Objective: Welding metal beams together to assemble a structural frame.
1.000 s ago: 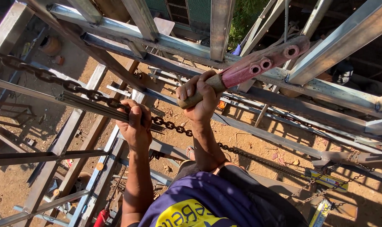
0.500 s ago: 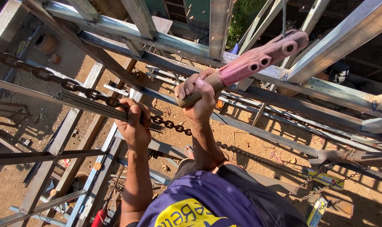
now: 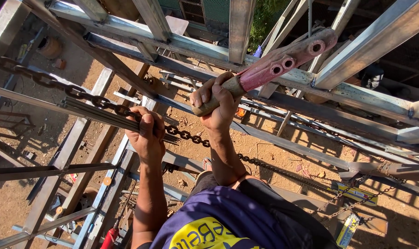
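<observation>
My left hand (image 3: pixel 146 133) is closed around a bundle of thin metal rods (image 3: pixel 98 113) that point up and to the left. A dark steel chain (image 3: pixel 48 82) runs across the view just behind that hand. My right hand (image 3: pixel 215 102) grips the wooden handle of a red-pink tool (image 3: pixel 283 62) with round holes in its body, raised against a grey metal frame rail (image 3: pixel 186 44). I look down over my own purple and yellow shirt (image 3: pixel 228 221) from high up on the frame.
Grey steel channels and beams (image 3: pixel 371 50) cross all around me. Far below lies bare dirt ground (image 3: pixel 274 147) with loose metal bars, a yellow box (image 3: pixel 348 230) and a red-handled tool (image 3: pixel 110 237) at the bottom left.
The red-pink tool has tilted a little higher to the upper right. My left hand stays on the rods.
</observation>
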